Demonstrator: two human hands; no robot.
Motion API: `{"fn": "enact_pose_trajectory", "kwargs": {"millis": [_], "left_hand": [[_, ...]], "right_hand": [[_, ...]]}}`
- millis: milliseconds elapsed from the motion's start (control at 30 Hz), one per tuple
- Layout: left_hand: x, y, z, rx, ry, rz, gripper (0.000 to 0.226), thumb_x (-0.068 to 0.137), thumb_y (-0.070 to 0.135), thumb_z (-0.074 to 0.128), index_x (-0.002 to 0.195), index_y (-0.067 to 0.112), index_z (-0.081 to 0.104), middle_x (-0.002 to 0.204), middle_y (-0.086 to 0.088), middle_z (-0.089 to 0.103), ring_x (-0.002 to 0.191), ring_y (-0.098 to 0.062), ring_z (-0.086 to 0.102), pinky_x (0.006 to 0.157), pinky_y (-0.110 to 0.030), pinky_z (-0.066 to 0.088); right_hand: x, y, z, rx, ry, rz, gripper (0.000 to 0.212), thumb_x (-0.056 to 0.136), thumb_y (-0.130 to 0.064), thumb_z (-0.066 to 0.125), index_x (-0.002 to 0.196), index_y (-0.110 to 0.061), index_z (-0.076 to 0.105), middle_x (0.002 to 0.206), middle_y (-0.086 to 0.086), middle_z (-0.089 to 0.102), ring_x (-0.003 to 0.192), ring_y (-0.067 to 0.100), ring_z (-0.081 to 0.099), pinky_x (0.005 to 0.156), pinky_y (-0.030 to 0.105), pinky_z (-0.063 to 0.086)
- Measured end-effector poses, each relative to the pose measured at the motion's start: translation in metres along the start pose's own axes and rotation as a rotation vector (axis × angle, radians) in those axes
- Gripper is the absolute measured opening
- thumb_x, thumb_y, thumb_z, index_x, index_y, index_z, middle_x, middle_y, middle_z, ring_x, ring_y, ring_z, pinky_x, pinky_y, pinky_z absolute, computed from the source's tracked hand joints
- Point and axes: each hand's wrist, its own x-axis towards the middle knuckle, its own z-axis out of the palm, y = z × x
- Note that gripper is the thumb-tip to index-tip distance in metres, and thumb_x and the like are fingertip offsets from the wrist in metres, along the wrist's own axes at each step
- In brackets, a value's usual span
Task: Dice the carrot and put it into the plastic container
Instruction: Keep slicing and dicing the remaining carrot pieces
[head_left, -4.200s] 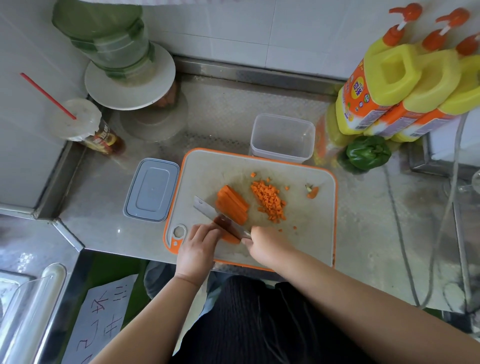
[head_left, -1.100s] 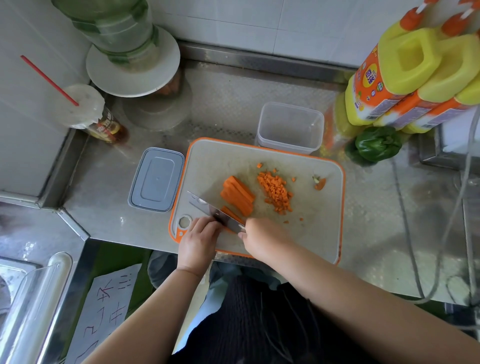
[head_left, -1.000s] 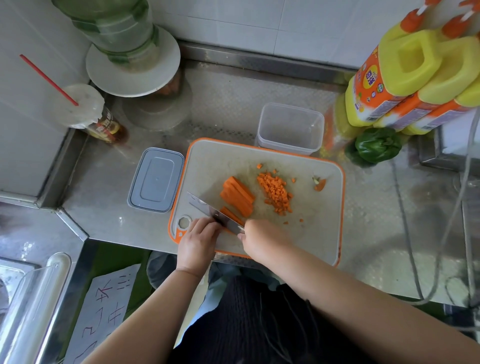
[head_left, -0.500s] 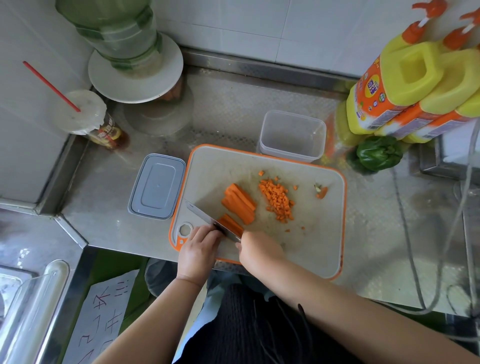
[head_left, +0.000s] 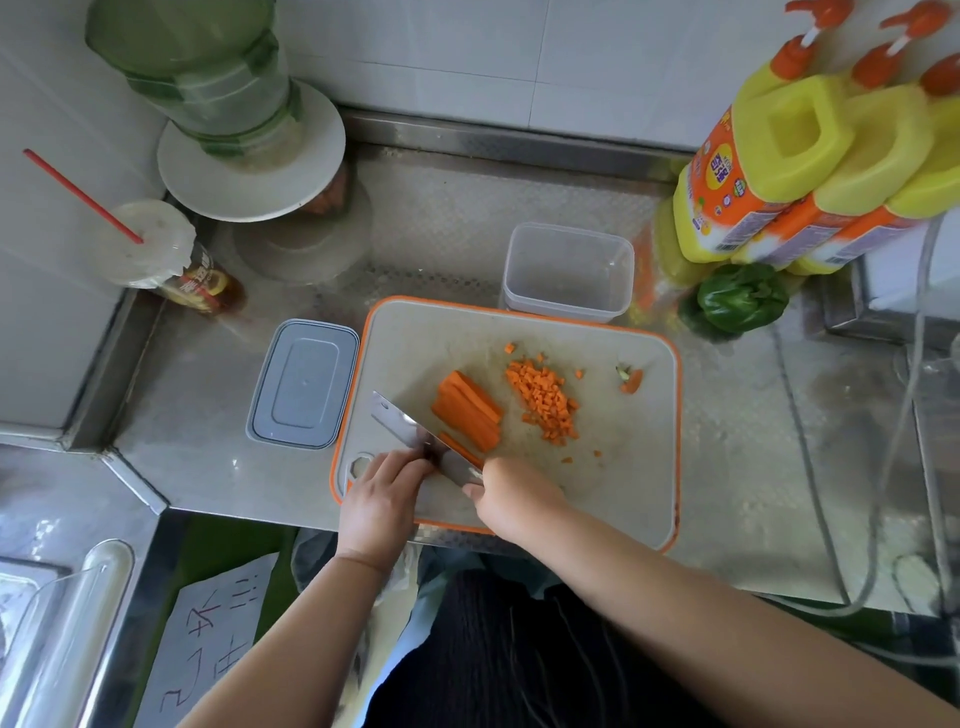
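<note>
Your right hand (head_left: 511, 496) gripped the steel knife (head_left: 421, 441); your left hand (head_left: 382, 499) pinned an orange carrot piece. Beyond them lay diced orange cubes (head_left: 545, 400), uncut orange carrot sticks (head_left: 467, 410), and the clear plastic container (head_left: 569, 270) unfilled.

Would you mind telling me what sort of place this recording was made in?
Most likely a kitchen prep area: a stainless steel counter against a white tiled wall, a cutting board with carrot on it, and pump bottles, probably dish detergent, in the corner.
</note>
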Motion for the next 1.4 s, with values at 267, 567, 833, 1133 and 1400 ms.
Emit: {"fn": "enact_pose_trajectory", "kwargs": {"millis": [267,567,833,1133,1400], "left_hand": [[0.008,-0.011,-0.002,0.022,-0.053,0.119,0.033,0.071,0.005,0.069,0.099,0.02,0.062,0.102,0.001,0.06,0.091,-0.024,0.055,0.066,-0.039,0.054],[0.035,-0.02,-0.008,0.146,-0.148,0.358,0.02,0.086,0.023,0.06,0.105,0.021,0.057,0.117,0.002,0.058,0.109,-0.021,0.052,0.082,-0.034,0.051],[0.059,-0.018,-0.019,0.172,-0.401,0.495,0.058,0.073,0.016,0.083,0.121,0.023,0.052,0.119,0.001,0.06,0.104,-0.021,0.063,0.075,-0.032,0.056],[0.092,0.007,-0.026,0.228,-0.329,0.374,0.054,0.071,0.029,0.082,0.118,0.02,0.057,0.121,-0.006,0.06,0.112,-0.029,0.057,0.087,-0.045,0.055],[0.14,0.017,-0.015,0.417,-0.673,0.477,0.07,0.069,0.033,0.084,0.13,0.012,0.057,0.125,-0.012,0.058,0.112,-0.034,0.056,0.079,-0.04,0.053]], "right_hand": [[-0.01,0.019,-0.015,0.109,0.022,0.015,0.032,0.098,-0.042,0.045,0.078,-0.017,0.042,0.068,-0.004,0.041,0.067,0.019,0.047,0.057,0.028,0.035],[-0.019,0.042,-0.023,0.177,0.062,0.041,0.037,0.097,-0.04,0.047,0.067,-0.021,0.037,0.063,-0.001,0.045,0.052,0.014,0.041,0.047,0.028,0.026],[-0.028,0.064,-0.026,0.251,0.153,0.08,0.037,0.097,-0.04,0.047,0.069,-0.015,0.041,0.065,0.003,0.047,0.059,0.019,0.046,0.049,0.03,0.028],[-0.031,0.08,-0.032,0.393,0.266,0.1,0.031,0.095,-0.04,0.047,0.081,-0.014,0.051,0.062,0.002,0.051,0.055,0.02,0.05,0.048,0.028,0.031],[-0.033,0.087,-0.037,0.424,0.347,0.134,0.031,0.096,-0.038,0.049,0.072,-0.019,0.042,0.063,0.0,0.048,0.056,0.018,0.048,0.045,0.028,0.027]]}}
